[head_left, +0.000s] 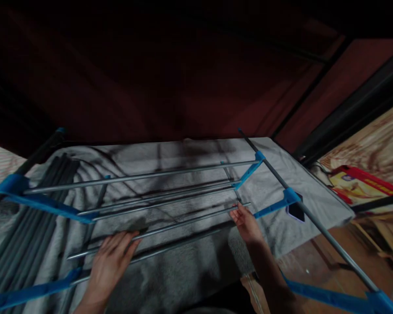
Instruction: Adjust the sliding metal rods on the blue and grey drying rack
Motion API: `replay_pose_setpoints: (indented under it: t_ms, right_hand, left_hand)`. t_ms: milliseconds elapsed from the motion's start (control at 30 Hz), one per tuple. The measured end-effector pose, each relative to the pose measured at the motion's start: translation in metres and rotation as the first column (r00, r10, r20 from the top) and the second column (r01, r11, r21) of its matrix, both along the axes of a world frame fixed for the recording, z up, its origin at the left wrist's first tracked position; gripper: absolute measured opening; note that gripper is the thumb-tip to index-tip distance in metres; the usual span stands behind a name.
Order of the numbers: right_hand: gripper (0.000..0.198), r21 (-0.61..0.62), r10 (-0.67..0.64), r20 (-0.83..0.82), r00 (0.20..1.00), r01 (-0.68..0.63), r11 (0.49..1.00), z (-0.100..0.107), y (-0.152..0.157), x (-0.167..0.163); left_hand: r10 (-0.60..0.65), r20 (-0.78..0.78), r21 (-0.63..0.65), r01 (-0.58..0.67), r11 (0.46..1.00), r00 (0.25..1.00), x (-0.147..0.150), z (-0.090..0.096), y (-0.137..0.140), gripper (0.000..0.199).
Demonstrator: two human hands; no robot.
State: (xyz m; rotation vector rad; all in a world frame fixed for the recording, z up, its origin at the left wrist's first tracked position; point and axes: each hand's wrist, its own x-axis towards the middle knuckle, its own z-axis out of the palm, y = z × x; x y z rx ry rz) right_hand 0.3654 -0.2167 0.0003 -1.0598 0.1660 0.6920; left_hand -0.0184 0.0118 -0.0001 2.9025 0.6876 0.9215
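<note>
We hold a loose metal tube (186,221) crosswise before us, above the grey cloth (196,153) and between the rack's two sides. Its long axis runs left to right, the right end pointing slightly away from us, roughly in line with the front crossbar (183,242) nearer our body. The tube looks slim, straight and round, dull silver-grey with a faint sheen. Our left hand (113,254) has its fingers clamped over it toward the left end; our right hand (245,222) pinches it near the right end, close to a blue bracket (275,205).
</note>
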Motion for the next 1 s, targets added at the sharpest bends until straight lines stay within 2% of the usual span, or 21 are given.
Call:
replay_pose_setpoints:
  t_ms: [100, 233, 367, 567, 833, 1000]
  right_hand:
    - [0.035, -0.004, 0.005, 0.019, 1.0, -0.005, 1.0, 0.0, -0.002, 0.0]
    - [0.037, -0.039, 0.036, 0.031, 0.999, -0.035, 0.999, -0.002, -0.003, 0.001]
    - [0.032, -0.077, 0.063, 0.039, 0.997, -0.06, 0.995, -0.006, -0.003, 0.002]
    - [0.024, -0.08, 0.01, 0.011, 1.0, -0.009, 0.997, -0.01, -0.001, 0.006]
    - [0.025, -0.076, 0.004, 0.019, 1.0, -0.003, 0.997, -0.008, 0.0, 0.005]
    - [0.028, -0.037, 0.004, 0.008, 1.0, -0.004, 0.999, -0.006, -0.001, 0.002]
  left_hand:
    - [-0.04, -0.026, 0.042, 0.041, 0.998, 0.999, 0.006, 0.006, -0.004, 0.028]
    - [-0.064, -0.05, 0.085, 0.068, 0.994, 0.997, 0.014, 0.002, -0.011, 0.031]
    - [-0.081, -0.059, 0.062, 0.084, 0.995, 0.995, 0.018, -0.008, -0.012, 0.029]
    - [-0.07, -0.079, 0.068, 0.076, 0.995, 0.994, 0.016, -0.017, -0.01, 0.032]
    - [-0.055, -0.043, -0.03, 0.054, 0.998, 0.998, 0.018, -0.017, -0.011, 0.029]
    - [-0.101, -0.057, 0.035, 0.103, 0.994, 0.993, 0.017, -0.012, -0.01, 0.029]
